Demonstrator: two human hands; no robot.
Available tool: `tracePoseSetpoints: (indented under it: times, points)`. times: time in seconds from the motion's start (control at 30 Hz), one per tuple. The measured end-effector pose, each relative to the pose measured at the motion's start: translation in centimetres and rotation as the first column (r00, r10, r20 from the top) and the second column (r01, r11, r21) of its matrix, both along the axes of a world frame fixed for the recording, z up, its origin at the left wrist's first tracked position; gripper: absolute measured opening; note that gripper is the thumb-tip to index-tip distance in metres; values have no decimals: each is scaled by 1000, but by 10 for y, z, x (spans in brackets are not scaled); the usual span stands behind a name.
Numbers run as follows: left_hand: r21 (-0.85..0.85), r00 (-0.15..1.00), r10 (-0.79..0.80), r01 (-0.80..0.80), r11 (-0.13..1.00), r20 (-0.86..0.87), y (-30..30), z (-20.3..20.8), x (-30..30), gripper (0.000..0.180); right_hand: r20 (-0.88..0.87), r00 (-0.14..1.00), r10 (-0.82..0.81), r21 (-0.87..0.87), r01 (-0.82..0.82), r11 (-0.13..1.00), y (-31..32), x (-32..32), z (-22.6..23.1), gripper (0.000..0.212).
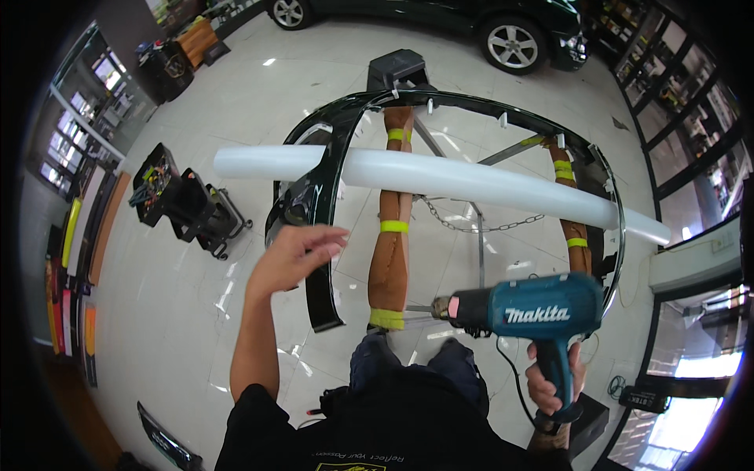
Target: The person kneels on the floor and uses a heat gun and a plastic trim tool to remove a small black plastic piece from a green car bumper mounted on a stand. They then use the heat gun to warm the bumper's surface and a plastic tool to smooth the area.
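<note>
My right hand (554, 382) grips the handle of a teal heat gun (542, 308), its nozzle pointing left across the near end of the work stand. My left hand (302, 253) holds nothing; its fingers stretch to the right over the left end of a glossy dark car bumper (328, 188). Whether they touch the bumper cannot be told. The bumper curves away from me, resting on stand arms padded in brown (390, 267) and banded with yellow-green tape. A long white roll (440, 177) lies crosswise, passing behind the bumper's left end.
A black tool cart (192, 204) stands on the left. A chain (479, 228) hangs between the stand arms, and a black cord (514, 385) trails from the heat gun. Beyond is a parked dark car (440, 12). Colourful rolls (71, 259) line the left wall; a glossy dark part (166, 439) lies lower left.
</note>
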State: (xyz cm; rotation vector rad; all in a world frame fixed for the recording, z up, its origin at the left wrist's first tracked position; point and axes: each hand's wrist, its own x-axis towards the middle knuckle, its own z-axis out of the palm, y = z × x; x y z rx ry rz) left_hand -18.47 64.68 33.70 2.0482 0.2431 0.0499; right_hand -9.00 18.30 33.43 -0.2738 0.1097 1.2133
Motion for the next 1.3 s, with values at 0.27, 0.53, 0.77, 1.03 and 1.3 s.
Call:
tracePoseSetpoints:
  times: [0.27,0.53,0.77,1.03,1.3]
  points:
    - [146,980,141,-162,976,141,85,12,106,28,235,972,6,290,-76,954,126,122,66,74]
    - [320,958,251,-283,904,137,130,-3,220,28,420,902,-100,413,-91,906,227,256,53,73]
    - [255,871,453,-489,834,189,141,-26,271,28,313,943,115,430,-249,868,259,339,41,71]
    - [52,761,568,-611,790,315,158,-33,280,28,226,941,251,393,-324,861,287,358,40,71]
    - [106,828,489,-531,840,274,151,-31,288,28,191,941,280,380,-334,863,294,350,33,75]
